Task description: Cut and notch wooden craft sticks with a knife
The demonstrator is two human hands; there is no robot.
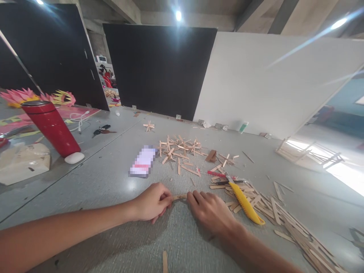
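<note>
Between my two hands, low over the grey table (133, 242), a small piece of wooden stick (179, 197) shows. My left hand (153, 201) pinches its left end between thumb and fingers. The fingers of my right hand (209, 208) are closed at its other end, knuckles up. Beyond the hands is a heap of short stick pieces (182, 146), some joined in star shapes. A yellow-handled cutter (246, 201) rests on long wooden sticks (287, 223) to the right. One loose stick (165, 261) lies near the bottom edge.
A phone (143, 161) lies beyond my left hand. Farther left are a red bottle (52, 129), a white rounded object (74, 158), keys (101, 130) and a pale package (24, 161). A stick frame (309, 155) stands at right. Black and white panels border the table's back.
</note>
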